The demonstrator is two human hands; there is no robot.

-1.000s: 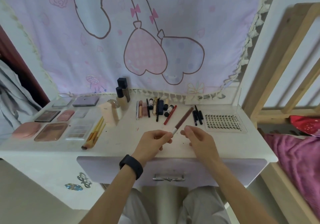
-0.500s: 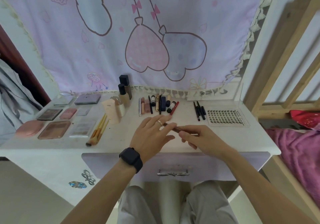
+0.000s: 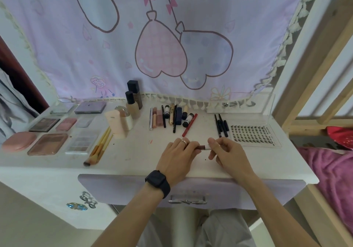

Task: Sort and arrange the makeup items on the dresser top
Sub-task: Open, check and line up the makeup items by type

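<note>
Pencil [image 3: 203, 147], formerly diagonal, now level

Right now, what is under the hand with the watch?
A brown pencil sticks out from beneath the left hand, its pale end pinched by the right hand. The rest is covered by that hand's fingers, so its other tip cannot be seen.

A lilac cloth [image 3: 172, 36] printed with heart balloons hung at the back. A wooden frame [image 3: 313, 78] stood on the right, with a pink blanket [image 3: 332, 174] and a red cushion [image 3: 340, 134] beside it. Grey fabric [image 3: 9, 101] hung at far left.
</note>
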